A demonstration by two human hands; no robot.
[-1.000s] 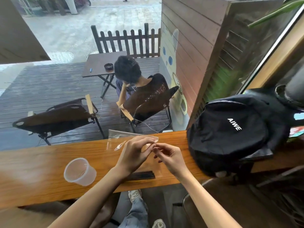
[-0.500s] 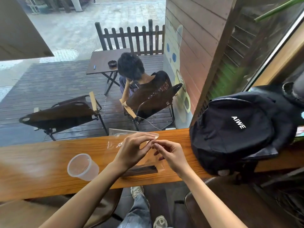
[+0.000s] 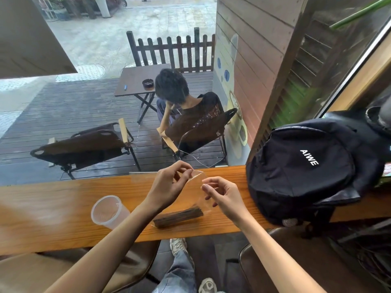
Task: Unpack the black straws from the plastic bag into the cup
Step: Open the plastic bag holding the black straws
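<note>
A clear plastic bag (image 3: 198,187) stands on the wooden counter (image 3: 53,210), its top held up between both hands. A bundle of black straws (image 3: 178,216) lies inside at the bag's bottom, near the counter's front edge. My left hand (image 3: 169,185) pinches one side of the bag's mouth. My right hand (image 3: 222,193) pinches the other side, a little lower and to the right. The two sides of the mouth are pulled apart. A clear plastic cup (image 3: 109,211) stands upright and empty on the counter, left of my left forearm.
A black backpack (image 3: 306,170) fills the right end of the counter, close to my right hand. Beyond the window glass a person sits on a folding chair (image 3: 203,132) on a wooden deck. Brown stools (image 3: 264,250) stand below the counter.
My hands, which met at the bag's top edge, have drawn apart and the mouth of the bag has spread. The straw bundle now lies tilted, its right end raised.
</note>
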